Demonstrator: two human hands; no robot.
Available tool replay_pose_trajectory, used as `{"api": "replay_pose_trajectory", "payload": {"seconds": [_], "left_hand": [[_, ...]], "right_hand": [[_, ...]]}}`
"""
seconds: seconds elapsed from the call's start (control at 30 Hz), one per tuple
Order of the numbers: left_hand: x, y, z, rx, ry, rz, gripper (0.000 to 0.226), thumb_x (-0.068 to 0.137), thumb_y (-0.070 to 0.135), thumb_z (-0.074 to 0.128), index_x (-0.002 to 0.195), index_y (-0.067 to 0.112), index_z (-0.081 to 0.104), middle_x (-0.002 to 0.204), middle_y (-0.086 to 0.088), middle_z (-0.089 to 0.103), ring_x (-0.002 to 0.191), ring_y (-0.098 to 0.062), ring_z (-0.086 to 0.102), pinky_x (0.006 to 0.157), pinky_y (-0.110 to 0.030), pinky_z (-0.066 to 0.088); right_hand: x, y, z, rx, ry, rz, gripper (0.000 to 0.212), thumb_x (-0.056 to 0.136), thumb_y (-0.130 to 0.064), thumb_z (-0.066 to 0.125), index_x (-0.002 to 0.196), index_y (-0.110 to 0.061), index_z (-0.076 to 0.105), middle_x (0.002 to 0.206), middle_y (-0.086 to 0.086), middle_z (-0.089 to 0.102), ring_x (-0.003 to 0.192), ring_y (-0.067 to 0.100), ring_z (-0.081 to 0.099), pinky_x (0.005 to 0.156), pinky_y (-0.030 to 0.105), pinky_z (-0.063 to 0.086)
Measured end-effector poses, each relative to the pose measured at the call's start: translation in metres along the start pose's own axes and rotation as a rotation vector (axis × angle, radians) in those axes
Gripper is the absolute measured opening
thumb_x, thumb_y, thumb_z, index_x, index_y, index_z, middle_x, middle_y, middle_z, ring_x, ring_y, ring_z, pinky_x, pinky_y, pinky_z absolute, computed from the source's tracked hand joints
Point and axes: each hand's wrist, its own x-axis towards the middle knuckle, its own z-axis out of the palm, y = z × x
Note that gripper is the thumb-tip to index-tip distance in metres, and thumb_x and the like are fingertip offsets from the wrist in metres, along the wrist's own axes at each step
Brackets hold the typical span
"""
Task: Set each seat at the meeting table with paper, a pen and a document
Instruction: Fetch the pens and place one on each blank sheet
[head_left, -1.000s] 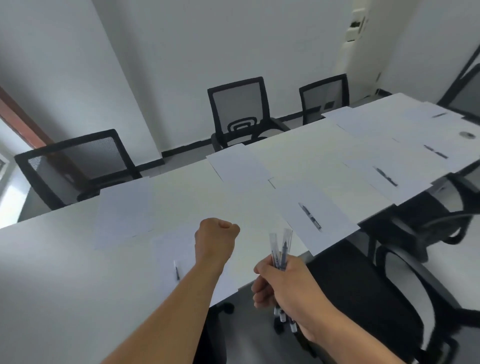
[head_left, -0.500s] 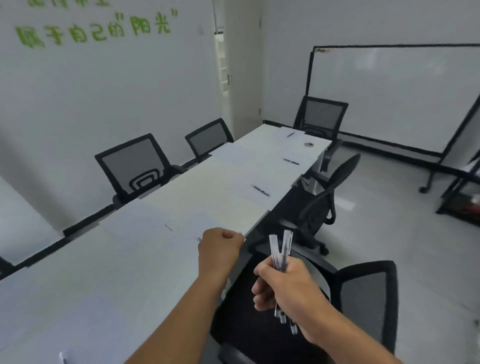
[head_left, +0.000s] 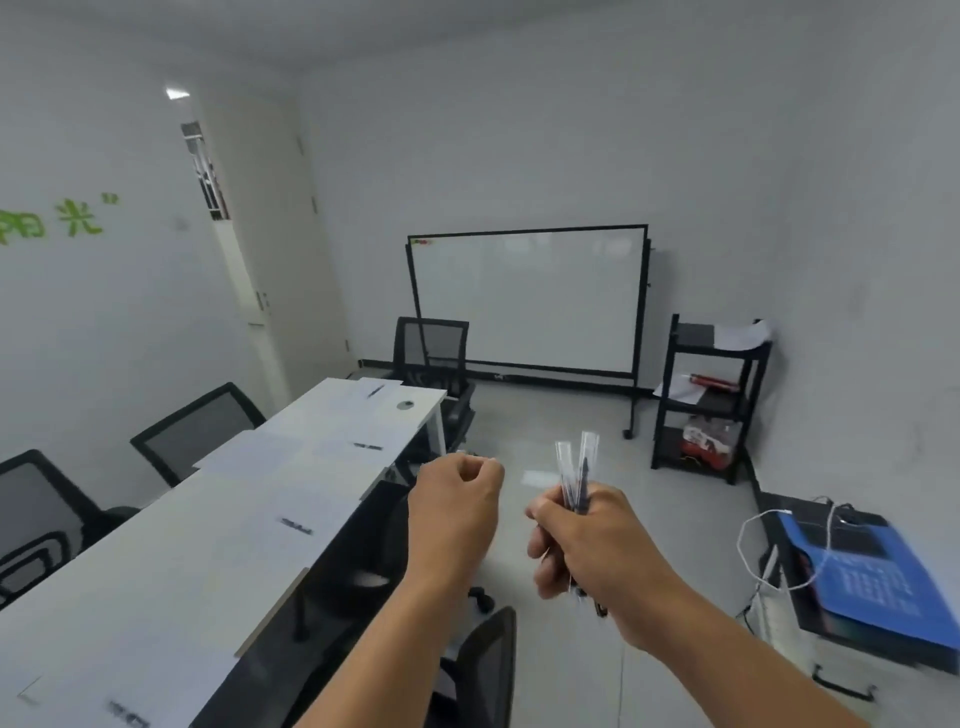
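My right hand (head_left: 587, 545) grips a small bundle of clear-barrelled pens (head_left: 574, 473), their tips pointing up. My left hand (head_left: 457, 504) is held out in front of me as a fist with nothing visible in it, over the near edge of the long white meeting table (head_left: 171, 561). White sheets of paper (head_left: 254, 454) lie along the table. Dark pens lie on the sheets at the near-side seats, one pen (head_left: 296, 526) halfway down and another pen (head_left: 368, 446) further on. At the far end lies one more pen (head_left: 375, 391).
Black mesh chairs (head_left: 200, 426) line the table's far side, another chair (head_left: 431, 353) stands at its head, and one chair (head_left: 483, 670) is just below my arms. A whiteboard (head_left: 527, 296) and a black shelf trolley (head_left: 709, 400) stand beyond. A blue folder (head_left: 862, 577) lies at right.
My view has swung right, from the table's width to its far end and the whiteboard. Both hands kept their pose; the right still grips the pens, the left stays a fist.
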Motion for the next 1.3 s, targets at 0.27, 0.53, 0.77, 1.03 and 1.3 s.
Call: {"api": "replay_pose_trajectory", "payload": {"seconds": [0.27, 0.53, 0.77, 1.03, 1.3], "left_hand": [[0.027, 0.098, 0.105, -0.11, -0.127, 0.178, 0.021, 0.1, 0.019, 0.066, 0.082, 0.018, 0.076, 0.067, -0.005, 0.069, 0.055, -0.004, 0.052, 0.051, -0.02, 0.045], [0.136, 0.144, 0.186, -0.258, -0.154, 0.199, 0.02, 0.098, 0.018, 0.069, 0.079, 0.019, 0.077, 0.06, 0.009, 0.068, 0.05, -0.003, 0.05, 0.049, -0.02, 0.043], [0.244, 0.176, 0.23, -0.294, -0.148, 0.232, 0.022, 0.1, 0.02, 0.07, 0.08, 0.016, 0.076, 0.055, 0.013, 0.065, 0.049, 0.001, 0.051, 0.047, -0.013, 0.042], [0.349, 0.203, 0.308, -0.306, -0.17, 0.233, 0.022, 0.1, 0.023, 0.07, 0.08, 0.017, 0.077, 0.056, 0.013, 0.063, 0.051, -0.004, 0.048, 0.054, -0.022, 0.043], [0.466, 0.227, 0.418, -0.31, -0.153, 0.212, 0.023, 0.101, 0.024, 0.069, 0.085, 0.009, 0.075, 0.066, 0.006, 0.063, 0.063, -0.012, 0.052, 0.056, -0.025, 0.044]], "right_hand": [[0.059, -0.037, -0.12, -0.105, 0.236, -0.155, 0.021, 0.107, -0.025, 0.066, 0.093, -0.01, 0.07, 0.062, 0.005, 0.058, 0.05, 0.019, 0.052, 0.05, 0.032, 0.053], [0.179, -0.077, -0.193, -0.069, 0.357, -0.222, 0.051, 0.094, -0.053, 0.078, 0.095, -0.005, 0.061, 0.057, -0.004, 0.041, 0.048, 0.016, 0.034, 0.045, 0.029, 0.038], [0.285, -0.11, -0.228, 0.035, 0.376, -0.229, 0.042, 0.105, -0.047, 0.066, 0.083, -0.017, 0.046, 0.065, 0.005, 0.032, 0.049, 0.015, 0.026, 0.045, 0.029, 0.028], [0.408, -0.112, -0.276, 0.059, 0.4, -0.251, 0.04, 0.108, -0.038, 0.062, 0.078, -0.015, 0.049, 0.066, 0.008, 0.039, 0.045, 0.014, 0.032, 0.042, 0.023, 0.034], [0.557, -0.109, -0.354, 0.057, 0.398, -0.243, 0.041, 0.109, -0.033, 0.061, 0.075, -0.014, 0.049, 0.054, -0.001, 0.039, 0.043, 0.015, 0.035, 0.043, 0.027, 0.039]]}}
